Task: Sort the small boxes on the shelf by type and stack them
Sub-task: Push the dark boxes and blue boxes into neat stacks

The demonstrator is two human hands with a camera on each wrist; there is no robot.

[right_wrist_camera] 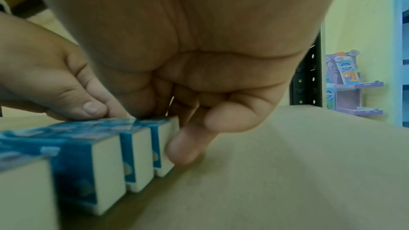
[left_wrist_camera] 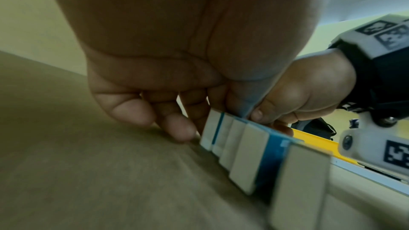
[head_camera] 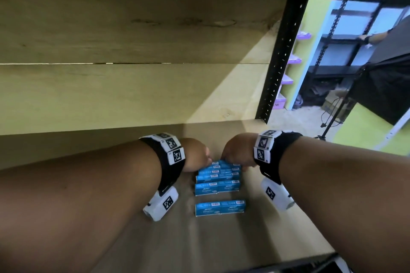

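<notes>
Two bare forearms with marker-tagged wristbands reach into a wooden shelf [head_camera: 221,239], where a row of blue staple boxes [head_camera: 217,176] lies on the board, one more box [head_camera: 220,208] set apart nearer the viewer. At the row's far end, the left hand [head_camera: 196,154] and right hand [head_camera: 238,153] both curl down onto the farthest box [right_wrist_camera: 165,144], fingers bent against its ends and thumbs pressing its top. White lettering on the nearer boxes reads "Staples"; a brand mark and barcode stickers are too small to read. Such cartons are probably stiff card, dense for their size and smooth-faced, so a pinch across the short white ends looks the surest hold.
</notes>
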